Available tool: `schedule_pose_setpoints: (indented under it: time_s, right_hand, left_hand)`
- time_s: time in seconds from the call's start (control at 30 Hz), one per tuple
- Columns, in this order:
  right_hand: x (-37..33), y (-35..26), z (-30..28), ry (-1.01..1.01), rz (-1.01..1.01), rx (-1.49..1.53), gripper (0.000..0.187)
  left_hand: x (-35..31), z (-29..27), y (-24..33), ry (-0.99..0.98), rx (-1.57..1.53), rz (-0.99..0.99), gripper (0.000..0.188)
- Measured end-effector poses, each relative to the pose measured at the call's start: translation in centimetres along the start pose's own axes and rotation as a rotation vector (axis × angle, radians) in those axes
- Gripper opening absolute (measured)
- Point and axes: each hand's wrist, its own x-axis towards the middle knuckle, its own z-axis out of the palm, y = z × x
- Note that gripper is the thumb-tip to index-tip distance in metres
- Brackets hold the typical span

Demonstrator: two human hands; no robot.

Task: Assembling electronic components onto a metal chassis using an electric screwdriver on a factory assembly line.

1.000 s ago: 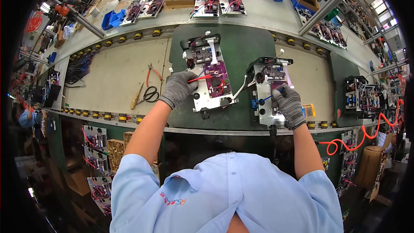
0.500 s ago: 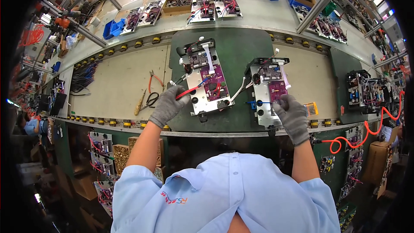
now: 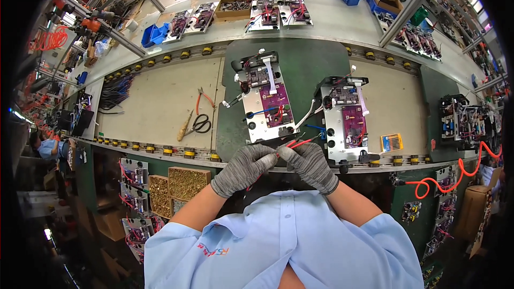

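My two grey-gloved hands meet at the front edge of the green board [image 3: 305, 56]. Red wires [image 3: 301, 143] stick up between them, with a red end trailing below my left hand. My left hand [image 3: 243, 170] pinches the wires, fingers curled. My right hand [image 3: 310, 166] pinches them close beside it, thumb toward the left. Just beyond lies an open electronic unit [image 3: 267, 101] with a purple circuit board on a metal plate, a blue wire lying across it. A similar unit [image 3: 345, 118] stands to the right of my right hand.
Red-handled pliers [image 3: 201, 99], black scissors [image 3: 201, 123] and a wooden-handled tool [image 3: 184, 128] lie at left. A yellow packet [image 3: 391, 143] sits at right. Another unit [image 3: 463, 120] stands farther right, near a coiled orange hose [image 3: 471, 168]. Metal roller rails [image 3: 160, 150] run along the bench edge.
Both hands have come together at the front edge. My left hand moved right and nearer with the red wire; my right hand left the right unit. The whole view has shifted slightly.
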Motion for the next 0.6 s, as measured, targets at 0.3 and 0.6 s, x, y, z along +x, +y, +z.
schedule_pose_setpoints:
  time_s: [0.3, 0.6]
  right_hand:
    - [-3.7, -2.5, -8.9, 0.433, -0.176, 0.235, 0.027]
    - [-5.5, 0.8, -12.8, 0.591, -0.142, 0.000, 0.013]
  left_hand:
    - [3.0, -8.6, -0.1, 0.522, -0.036, 0.316, 0.022]
    - [6.5, -8.0, -3.3, 0.457, 0.080, 0.189, 0.023]
